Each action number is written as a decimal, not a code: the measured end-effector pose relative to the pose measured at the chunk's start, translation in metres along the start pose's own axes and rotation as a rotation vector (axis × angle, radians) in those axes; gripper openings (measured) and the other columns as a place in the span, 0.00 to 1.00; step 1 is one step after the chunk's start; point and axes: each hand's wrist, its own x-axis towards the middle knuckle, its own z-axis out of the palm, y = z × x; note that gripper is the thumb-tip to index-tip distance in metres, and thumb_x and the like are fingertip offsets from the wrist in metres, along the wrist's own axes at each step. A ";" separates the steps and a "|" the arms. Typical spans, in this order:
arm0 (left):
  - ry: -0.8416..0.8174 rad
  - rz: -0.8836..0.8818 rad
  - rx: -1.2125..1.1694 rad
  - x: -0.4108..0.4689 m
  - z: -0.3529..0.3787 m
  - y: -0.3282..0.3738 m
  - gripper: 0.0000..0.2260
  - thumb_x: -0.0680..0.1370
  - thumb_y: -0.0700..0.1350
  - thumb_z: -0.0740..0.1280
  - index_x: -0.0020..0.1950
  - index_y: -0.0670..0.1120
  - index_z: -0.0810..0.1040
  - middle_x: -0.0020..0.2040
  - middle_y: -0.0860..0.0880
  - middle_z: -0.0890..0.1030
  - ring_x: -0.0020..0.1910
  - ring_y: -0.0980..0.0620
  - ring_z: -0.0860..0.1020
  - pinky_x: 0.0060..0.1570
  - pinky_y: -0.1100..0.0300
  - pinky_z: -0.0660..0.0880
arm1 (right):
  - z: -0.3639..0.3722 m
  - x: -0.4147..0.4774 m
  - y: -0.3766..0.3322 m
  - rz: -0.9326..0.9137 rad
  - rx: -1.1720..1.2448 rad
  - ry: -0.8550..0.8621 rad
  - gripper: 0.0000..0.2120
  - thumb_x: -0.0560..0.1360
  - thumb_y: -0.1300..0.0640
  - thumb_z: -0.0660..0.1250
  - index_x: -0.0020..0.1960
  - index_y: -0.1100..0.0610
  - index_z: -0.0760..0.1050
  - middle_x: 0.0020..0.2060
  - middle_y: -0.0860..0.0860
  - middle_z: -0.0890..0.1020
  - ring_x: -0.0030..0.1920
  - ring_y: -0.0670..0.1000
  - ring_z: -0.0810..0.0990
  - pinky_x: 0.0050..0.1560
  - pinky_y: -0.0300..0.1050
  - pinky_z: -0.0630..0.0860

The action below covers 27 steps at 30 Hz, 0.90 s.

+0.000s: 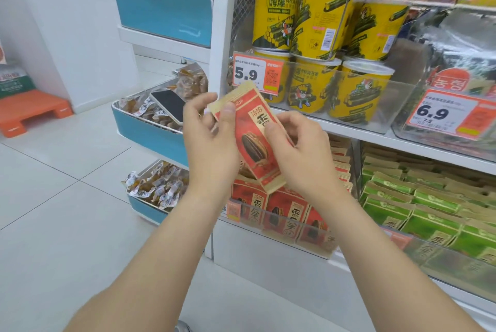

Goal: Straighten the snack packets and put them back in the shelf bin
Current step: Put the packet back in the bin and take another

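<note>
Shelf bin (295,237) sits partly hidden behind hands (212,141) (303,154) pinching a red packet (255,144).

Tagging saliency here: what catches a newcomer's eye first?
The red sunflower-seed packet, held tilted at centre, pinched by the left hand and right hand. Behind it, yellow tubs stacked on the upper shelf with a 5.9 price tag; a phone lies on snacks in a blue bin at left.
</note>
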 end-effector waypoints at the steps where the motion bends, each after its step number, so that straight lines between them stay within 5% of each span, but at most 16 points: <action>1: -0.003 -0.116 -0.044 -0.006 0.005 -0.002 0.09 0.89 0.47 0.64 0.67 0.45 0.74 0.56 0.42 0.88 0.52 0.44 0.88 0.52 0.43 0.86 | -0.002 -0.001 0.001 0.051 -0.012 0.018 0.08 0.81 0.47 0.65 0.50 0.47 0.82 0.40 0.43 0.88 0.45 0.49 0.87 0.51 0.58 0.82; 5: -0.111 -0.428 -0.144 -0.026 0.018 -0.003 0.16 0.90 0.51 0.58 0.63 0.43 0.81 0.54 0.40 0.89 0.48 0.46 0.88 0.50 0.49 0.86 | -0.010 -0.017 0.019 0.229 -0.037 0.057 0.10 0.81 0.49 0.63 0.44 0.49 0.81 0.36 0.45 0.86 0.45 0.53 0.84 0.49 0.57 0.81; 8: -0.180 -0.517 -0.145 -0.033 0.022 -0.003 0.13 0.89 0.51 0.62 0.59 0.46 0.84 0.54 0.40 0.89 0.49 0.47 0.87 0.56 0.46 0.84 | -0.024 -0.028 0.024 0.257 -0.042 0.079 0.06 0.81 0.52 0.66 0.51 0.48 0.83 0.37 0.42 0.85 0.43 0.45 0.84 0.45 0.49 0.79; 10: -0.211 -0.554 -0.174 -0.039 0.026 -0.004 0.11 0.88 0.51 0.65 0.57 0.48 0.86 0.53 0.42 0.89 0.49 0.49 0.87 0.59 0.45 0.83 | -0.035 -0.035 0.021 0.258 -0.011 0.120 0.09 0.79 0.53 0.70 0.58 0.44 0.78 0.41 0.40 0.84 0.44 0.41 0.83 0.47 0.46 0.80; 16: -0.329 -0.653 -0.267 -0.059 0.039 -0.002 0.19 0.80 0.56 0.72 0.66 0.47 0.87 0.60 0.45 0.88 0.55 0.49 0.86 0.64 0.48 0.80 | -0.043 -0.046 0.016 0.225 0.122 0.020 0.12 0.76 0.46 0.75 0.53 0.46 0.74 0.47 0.41 0.84 0.49 0.44 0.83 0.53 0.53 0.81; 20: -0.363 -0.758 -0.406 -0.061 0.046 0.005 0.24 0.83 0.52 0.71 0.76 0.42 0.78 0.61 0.42 0.86 0.60 0.43 0.86 0.51 0.48 0.86 | -0.050 -0.043 0.017 0.200 0.138 -0.038 0.18 0.72 0.37 0.74 0.52 0.45 0.73 0.49 0.43 0.86 0.50 0.48 0.85 0.54 0.58 0.82; 24: -0.381 -0.726 -0.378 -0.059 0.049 0.003 0.27 0.84 0.51 0.71 0.77 0.36 0.73 0.60 0.39 0.84 0.59 0.41 0.86 0.55 0.46 0.85 | -0.061 -0.039 0.018 0.158 0.050 -0.117 0.16 0.75 0.37 0.74 0.51 0.45 0.73 0.48 0.43 0.85 0.43 0.47 0.82 0.44 0.50 0.78; 27: -0.372 -0.692 -0.349 -0.064 0.055 -0.001 0.20 0.83 0.52 0.72 0.69 0.40 0.78 0.57 0.39 0.81 0.54 0.42 0.85 0.54 0.44 0.84 | -0.063 -0.039 0.020 0.182 0.012 -0.121 0.16 0.75 0.40 0.74 0.50 0.48 0.72 0.44 0.43 0.82 0.38 0.47 0.76 0.40 0.45 0.72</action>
